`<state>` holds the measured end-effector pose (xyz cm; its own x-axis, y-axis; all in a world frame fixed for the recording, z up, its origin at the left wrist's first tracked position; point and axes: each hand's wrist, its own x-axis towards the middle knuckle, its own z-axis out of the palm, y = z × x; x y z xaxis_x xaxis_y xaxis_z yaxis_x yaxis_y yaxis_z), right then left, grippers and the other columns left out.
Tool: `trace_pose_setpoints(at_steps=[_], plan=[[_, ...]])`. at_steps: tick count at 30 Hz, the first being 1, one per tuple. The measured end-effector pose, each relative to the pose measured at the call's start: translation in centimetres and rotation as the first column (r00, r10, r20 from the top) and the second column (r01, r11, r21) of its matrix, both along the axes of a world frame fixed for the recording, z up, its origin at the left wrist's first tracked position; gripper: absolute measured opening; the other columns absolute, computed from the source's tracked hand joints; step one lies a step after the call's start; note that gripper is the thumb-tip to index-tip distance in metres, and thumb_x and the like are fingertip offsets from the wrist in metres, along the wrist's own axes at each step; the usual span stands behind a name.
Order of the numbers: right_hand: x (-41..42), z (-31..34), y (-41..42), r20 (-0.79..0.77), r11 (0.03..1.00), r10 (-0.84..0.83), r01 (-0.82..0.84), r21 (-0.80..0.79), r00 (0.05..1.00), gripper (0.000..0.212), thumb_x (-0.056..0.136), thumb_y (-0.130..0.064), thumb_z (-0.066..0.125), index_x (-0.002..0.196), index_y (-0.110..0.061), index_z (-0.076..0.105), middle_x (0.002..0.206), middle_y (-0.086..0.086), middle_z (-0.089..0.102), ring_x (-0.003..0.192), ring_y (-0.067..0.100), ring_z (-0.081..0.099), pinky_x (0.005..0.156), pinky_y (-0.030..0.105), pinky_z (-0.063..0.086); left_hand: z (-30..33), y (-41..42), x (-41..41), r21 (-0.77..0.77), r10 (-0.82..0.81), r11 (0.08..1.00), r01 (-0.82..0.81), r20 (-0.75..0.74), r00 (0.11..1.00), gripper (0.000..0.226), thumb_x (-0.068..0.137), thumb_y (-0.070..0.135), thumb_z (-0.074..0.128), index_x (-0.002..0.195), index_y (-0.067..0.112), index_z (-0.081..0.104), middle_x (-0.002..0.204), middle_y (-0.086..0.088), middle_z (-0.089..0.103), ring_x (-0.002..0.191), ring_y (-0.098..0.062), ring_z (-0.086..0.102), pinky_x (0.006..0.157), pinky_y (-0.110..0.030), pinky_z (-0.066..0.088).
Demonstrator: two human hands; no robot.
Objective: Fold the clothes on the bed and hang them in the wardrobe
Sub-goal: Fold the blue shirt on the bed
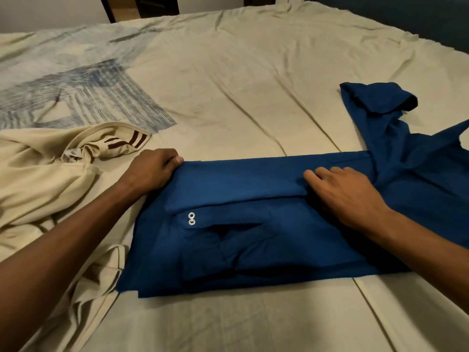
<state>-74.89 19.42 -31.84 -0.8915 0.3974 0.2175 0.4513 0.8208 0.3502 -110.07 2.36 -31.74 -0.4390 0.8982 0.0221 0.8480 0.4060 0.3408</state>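
Note:
A blue polo shirt (253, 240) lies partly folded across the bed, its collar and two white buttons facing up. One sleeve sticks out at the far right. My left hand (152, 171) grips the shirt's upper left corner with curled fingers. My right hand (347, 194) rests flat on the folded-over flap, fingers spread and pressing the cloth down. A cream polo shirt (50, 179) with dark red collar stripes lies crumpled to the left, partly under my left forearm.
The bed is covered with a wrinkled cream sheet (241, 85) with a blue-grey striped print at the far left. A dark frame stands beyond the bed's far edge, and a dark blue surface runs along the right side.

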Motion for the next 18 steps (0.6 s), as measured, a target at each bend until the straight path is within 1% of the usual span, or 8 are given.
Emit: trace_pose_setpoints(at_steps=[3, 7, 10, 11, 13, 15, 16, 18], plan=[[0.7, -0.1, -0.3, -0.009, 0.989, 0.143, -0.143, -0.031, 0.99, 0.04, 0.067, -0.001, 0.075, 0.094, -0.013, 0.047, 0.066, 0.004, 0.043, 0.047, 0.025, 0.04, 0.048, 0.032, 0.028, -0.7, -0.2, -0.8, -0.037, 0.015, 0.999, -0.019, -0.092, 0.996, 0.036, 0.103, 0.038, 0.045, 0.079, 0.014, 0.055, 0.077, -0.01, 0.061, 0.083, -0.035, 0.059, 0.066, -0.038, 0.04], [1.1, -0.1, -0.1, 0.058, 0.964, 0.257, -0.251, -0.091, 0.965, 0.04, 0.073, -0.008, 0.076, 0.098, -0.017, 0.046, 0.067, 0.0, 0.045, 0.049, 0.021, 0.042, 0.048, 0.033, 0.038, -1.3, -0.8, -0.8, -0.102, 0.066, 0.989, -0.106, -0.339, 0.938, 0.036, 0.101, 0.045, 0.045, 0.085, 0.014, 0.052, 0.089, -0.017, 0.067, 0.086, -0.037, 0.061, 0.072, -0.043, 0.045], [1.0, 0.2, 0.2, 0.064, 0.961, 0.26, -0.252, -0.114, 0.963, 0.039, 0.076, -0.016, 0.074, 0.099, -0.019, 0.042, 0.068, -0.002, 0.048, 0.051, 0.022, 0.046, 0.049, 0.033, 0.04, -0.2, -1.1, 0.8, 0.036, 0.151, 0.988, -0.152, -0.46, 0.875, 0.027, 0.098, 0.036, 0.049, 0.099, 0.011, 0.061, 0.104, -0.017, 0.064, 0.1, -0.04, 0.057, 0.085, -0.053, 0.043], [0.9, 0.2, 0.2, 0.07, 0.96, 0.262, -0.252, -0.118, 0.963, 0.038, 0.076, -0.016, 0.073, 0.1, -0.02, 0.043, 0.068, -0.003, 0.049, 0.051, 0.022, 0.047, 0.049, 0.032, 0.041, 0.3, -1.1, 2.1, 0.111, 0.12, 0.991, -0.079, -0.445, 0.887, 0.029, 0.097, 0.036, 0.048, 0.105, 0.012, 0.062, 0.108, -0.016, 0.064, 0.103, -0.04, 0.056, 0.086, -0.053, 0.042], [0.9, 0.1, 0.2, 0.085, 0.963, 0.251, -0.24, -0.119, 0.964, 0.035, 0.078, -0.017, 0.071, 0.103, -0.019, 0.046, 0.07, -0.002, 0.05, 0.052, 0.022, 0.048, 0.05, 0.032, 0.041, 1.1, -1.6, 5.5, 0.144, -0.092, 0.978, 0.15, -0.347, 0.933, 0.042, 0.094, 0.047, 0.045, 0.118, 0.018, 0.062, 0.117, -0.011, 0.064, 0.109, -0.036, 0.056, 0.088, -0.05, 0.044], [0.9, -0.1, 0.2, 0.098, 0.97, 0.225, -0.214, -0.111, 0.969, 0.032, 0.081, -0.018, 0.07, 0.105, -0.018, 0.049, 0.071, -0.002, 0.051, 0.052, 0.022, 0.047, 0.049, 0.033, 0.041, 0.5, -2.3, 8.1, -0.015, -0.342, 0.933, 0.36, -0.356, 0.87, 0.054, 0.09, 0.055, 0.042, 0.129, 0.022, 0.059, 0.127, -0.006, 0.063, 0.119, -0.032, 0.057, 0.093, -0.048, 0.049], [1.0, -0.2, 0.3, 0.104, 0.974, 0.214, -0.204, -0.099, 0.971, 0.031, 0.082, -0.018, 0.07, 0.105, -0.018, 0.049, 0.07, -0.002, 0.049, 0.05, 0.022, 0.046, 0.048, 0.033, 0.04, 0.0, -2.5, 8.9, -0.105, -0.417, 0.906, 0.411, -0.388, 0.822, 0.056, 0.089, 0.054, 0.04, 0.131, 0.022, 0.06, 0.129, -0.005, 0.064, 0.121, -0.031, 0.059, 0.094, -0.047, 0.051], [0.9, 0.0, 0.2, 0.109, 0.976, 0.211, -0.203, -0.077, 0.971, 0.031, 0.083, -0.016, 0.07, 0.104, -0.018, 0.047, 0.068, -0.001, 0.045, 0.046, 0.021, 0.04, 0.044, 0.032, 0.034, 0.0, -2.9, 9.3, -0.181, -0.459, 0.887, 0.424, -0.437, 0.774, 0.054, 0.089, 0.042, 0.037, 0.128, 0.018, 0.064, 0.124, -0.006, 0.069, 0.114, -0.029, 0.066, 0.09, -0.043, 0.056]])
